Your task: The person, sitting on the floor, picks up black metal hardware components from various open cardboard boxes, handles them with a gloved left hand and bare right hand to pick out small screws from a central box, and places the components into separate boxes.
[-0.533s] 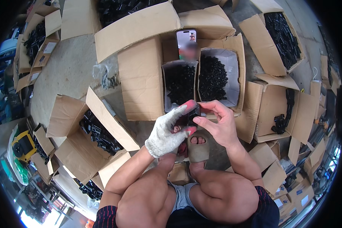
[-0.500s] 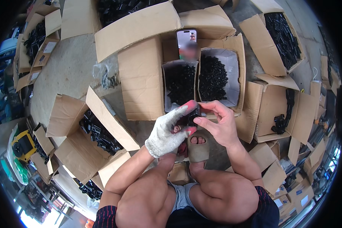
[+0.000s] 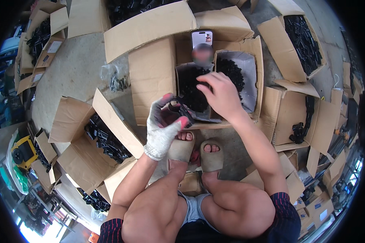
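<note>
Grey concrete floor (image 3: 85, 56) spreads around you, with cardboard cartons standing on it. Biggest within your reach is the front carton (image 3: 153, 83), its wide flaps folded outward. At your left, another carton (image 3: 85, 162) holds black plastic parts (image 3: 105, 139); at your right, a smaller carton (image 3: 286, 117) has a few dark parts (image 3: 299, 131) inside. Within the front carton sit two grey-lined bins side by side, the left bin (image 3: 185, 67) and the right bin (image 3: 249, 75). You wear beige slide sandals (image 3: 212, 162). Your left hand (image 3: 160, 129), in a white knit glove with red fingertips, has its grip wrapped around a black component (image 3: 183, 107). Your bare right hand (image 3: 223, 97) is over the bins, fingers loosely curved; I cannot tell whether its grip pinches anything. A phone (image 3: 198, 37) stands at the carton's far side. Your component is near the carton's near-left corner, above your left sandal. Smallest are the black pieces (image 3: 187, 83) heaped in both bins.
</note>
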Demonstrator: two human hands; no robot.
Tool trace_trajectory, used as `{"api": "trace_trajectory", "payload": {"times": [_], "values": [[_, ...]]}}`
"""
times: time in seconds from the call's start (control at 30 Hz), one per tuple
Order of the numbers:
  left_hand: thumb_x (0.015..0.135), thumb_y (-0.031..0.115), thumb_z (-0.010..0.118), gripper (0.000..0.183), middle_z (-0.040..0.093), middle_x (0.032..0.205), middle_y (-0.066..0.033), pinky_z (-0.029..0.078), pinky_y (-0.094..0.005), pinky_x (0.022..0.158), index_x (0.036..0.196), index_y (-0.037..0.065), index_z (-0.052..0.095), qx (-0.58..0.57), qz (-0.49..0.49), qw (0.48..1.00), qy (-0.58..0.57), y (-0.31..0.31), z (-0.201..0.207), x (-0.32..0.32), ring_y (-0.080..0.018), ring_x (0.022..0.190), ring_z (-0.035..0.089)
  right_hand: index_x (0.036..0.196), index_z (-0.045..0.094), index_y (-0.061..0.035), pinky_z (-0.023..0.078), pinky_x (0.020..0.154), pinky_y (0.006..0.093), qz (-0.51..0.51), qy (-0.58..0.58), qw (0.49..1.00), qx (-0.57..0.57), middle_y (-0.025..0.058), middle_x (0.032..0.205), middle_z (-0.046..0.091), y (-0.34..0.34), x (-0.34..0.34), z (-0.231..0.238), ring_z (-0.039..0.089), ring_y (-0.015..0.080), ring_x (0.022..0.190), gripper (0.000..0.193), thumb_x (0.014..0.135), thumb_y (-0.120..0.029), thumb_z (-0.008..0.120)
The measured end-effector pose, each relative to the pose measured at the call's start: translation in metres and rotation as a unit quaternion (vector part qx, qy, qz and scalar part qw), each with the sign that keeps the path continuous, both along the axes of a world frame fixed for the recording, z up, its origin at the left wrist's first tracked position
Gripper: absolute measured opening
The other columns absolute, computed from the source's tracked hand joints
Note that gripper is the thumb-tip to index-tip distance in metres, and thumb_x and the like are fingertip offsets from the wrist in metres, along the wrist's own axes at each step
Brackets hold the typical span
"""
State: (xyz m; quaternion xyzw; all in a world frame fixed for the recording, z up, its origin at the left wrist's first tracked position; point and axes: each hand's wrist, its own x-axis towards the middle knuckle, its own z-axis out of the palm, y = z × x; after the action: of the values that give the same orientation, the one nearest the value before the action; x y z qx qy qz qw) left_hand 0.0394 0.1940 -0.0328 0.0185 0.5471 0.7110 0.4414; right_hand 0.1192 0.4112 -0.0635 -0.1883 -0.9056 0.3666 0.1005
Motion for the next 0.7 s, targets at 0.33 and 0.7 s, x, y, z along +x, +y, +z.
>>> {"api": "trace_trajectory", "payload": {"times": [0.33, 0.7], "values": [[0.086, -0.007, 0.077, 0.071, 0.066, 0.122, -0.0176, 0.060, -0.0403, 0.095, 0.147, 0.006, 0.043, -0.012, 0.022, 0.998, -0.064, -0.001, 0.014, -0.002, -0.0278, 0.109, 0.070, 0.103, 0.070, 0.0002, 0.054, 0.084, 0.0412, 0.082, -0.190, 0.946, 0.249, 0.0183, 0.104, 0.071, -0.031, -0.053, -0.066, 0.068, 0.0323, 0.100, 0.018, 0.087, -0.007, 0.064], [0.084, -0.008, 0.079, 0.076, 0.060, 0.131, -0.0156, 0.060, -0.0362, 0.094, 0.149, 0.007, 0.043, 0.002, 0.027, 0.999, -0.033, -0.002, 0.015, 0.001, -0.0236, 0.114, 0.067, 0.106, 0.069, 0.0033, 0.056, 0.078, 0.0261, -0.174, 0.122, 0.883, -0.418, 0.0103, 0.100, 0.076, -0.062, 0.007, 0.042, 0.072, 0.0135, 0.086, 0.012, 0.097, -0.004, 0.070]]}}
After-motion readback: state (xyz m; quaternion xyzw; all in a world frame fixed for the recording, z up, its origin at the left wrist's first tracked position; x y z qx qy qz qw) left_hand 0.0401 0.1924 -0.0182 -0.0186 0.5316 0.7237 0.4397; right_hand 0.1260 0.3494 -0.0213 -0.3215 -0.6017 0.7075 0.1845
